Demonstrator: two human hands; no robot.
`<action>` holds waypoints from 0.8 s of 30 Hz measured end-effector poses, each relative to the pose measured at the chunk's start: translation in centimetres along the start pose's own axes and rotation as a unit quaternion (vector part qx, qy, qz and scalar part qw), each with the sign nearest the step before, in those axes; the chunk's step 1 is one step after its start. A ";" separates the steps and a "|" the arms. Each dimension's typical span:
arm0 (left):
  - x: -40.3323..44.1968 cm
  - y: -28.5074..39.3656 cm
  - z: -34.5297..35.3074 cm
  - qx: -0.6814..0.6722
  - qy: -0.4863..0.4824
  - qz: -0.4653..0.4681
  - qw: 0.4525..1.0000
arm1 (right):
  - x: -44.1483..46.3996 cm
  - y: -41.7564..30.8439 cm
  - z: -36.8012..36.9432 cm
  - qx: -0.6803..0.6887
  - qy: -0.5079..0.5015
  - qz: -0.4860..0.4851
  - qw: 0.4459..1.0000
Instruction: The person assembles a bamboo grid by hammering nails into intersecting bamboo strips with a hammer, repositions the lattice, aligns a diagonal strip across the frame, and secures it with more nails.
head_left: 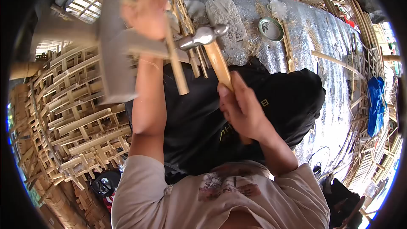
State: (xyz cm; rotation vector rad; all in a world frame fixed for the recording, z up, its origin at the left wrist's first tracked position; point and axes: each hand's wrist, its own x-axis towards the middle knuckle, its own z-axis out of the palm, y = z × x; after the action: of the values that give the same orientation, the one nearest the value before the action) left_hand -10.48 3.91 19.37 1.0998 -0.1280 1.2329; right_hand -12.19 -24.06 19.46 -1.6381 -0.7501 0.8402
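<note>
1. One hammer (212, 46), mid-frame above my lap; my right hand (242, 109) has its fingers wrapped around the wooden handle, with more handle showing below the grip.
2. Top-heavy, I'd judge: hard metal head, lighter stiff handle, perhaps slick if my palm sweats. Low on the wood is the hold for swinging, nearer the head for control.
3. Just beside the head, the bar (148, 47) crosses the upright board (113, 61); whether metal touches wood, I can't tell. Both look rigid, the board the bulkier.
4. Up top, my left hand (146, 12) is at the stick (176, 65), blurred; fingers look curled, but what they grip I can't tell.
5. Edges now: the board's lower end hangs near woven bamboo (85, 118) on my left. More room rightward, over black cloth (292, 97), with slab (226, 19) and dish (271, 32) on foil (333, 38) beyond.
</note>
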 end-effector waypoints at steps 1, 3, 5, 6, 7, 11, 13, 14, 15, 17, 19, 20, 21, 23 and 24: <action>0.0 0.0 0.0 0.012 0.000 -0.002 1.000 | -0.3 -0.2 0.3 0.115 -0.003 0.079 0.990; 0.1 0.5 0.1 0.036 -0.003 -0.003 0.999 | -0.3 -0.4 -0.3 0.176 0.010 0.071 0.982; -0.2 0.7 1.0 0.061 -0.005 0.028 0.998 | -0.1 -0.3 -0.4 0.252 0.079 0.046 0.963; -0.2 0.6 0.9 0.073 -0.009 0.030 0.997 | -0.1 -0.3 -0.1 0.288 0.107 0.039 0.951; -0.1 0.6 1.0 0.082 -0.014 0.033 0.996 | 0.0 -0.3 0.3 0.324 0.137 0.030 0.936; -0.1 1.1 0.7 0.040 -0.003 0.006 0.999 | -0.6 0.1 0.9 0.216 -0.035 0.130 0.967; 0.1 1.0 0.5 0.047 -0.019 0.017 0.999 | -0.7 0.2 0.2 0.226 -0.021 0.105 0.968; 0.0 0.6 0.6 0.045 -0.009 0.028 0.999 | -0.6 0.2 0.3 0.247 0.025 0.089 0.965; 0.0 0.4 0.7 0.045 0.002 0.040 0.998 | -0.6 0.2 0.4 0.267 0.070 0.075 0.958; -0.2 0.6 0.8 0.066 0.001 0.045 0.997 | -0.5 0.4 0.1 0.369 0.115 0.066 0.920; -0.2 0.7 1.2 0.074 0.003 0.040 0.996 | -0.6 0.6 1.0 0.305 0.141 0.074 0.939; 0.0 0.8 1.0 0.055 -0.002 0.030 0.998 | -1.1 0.9 1.2 0.228 0.066 0.088 0.967; 0.1 0.9 0.6 0.037 -0.008 0.019 0.999 | -1.4 1.2 1.3 0.149 -0.009 0.100 0.984; 0.3 0.6 0.2 0.029 -0.014 0.013 0.999 | -1.5 1.0 0.9 0.205 -0.037 0.125 0.970; 0.4 0.6 0.3 0.044 -0.014 0.020 0.999 | -1.6 1.1 0.8 0.220 -0.002 0.112 0.969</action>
State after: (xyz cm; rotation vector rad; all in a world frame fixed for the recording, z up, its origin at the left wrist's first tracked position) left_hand -10.68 3.94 20.16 1.1951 -0.1182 1.2687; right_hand -13.65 -25.19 18.49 -1.3331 -0.3473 1.0849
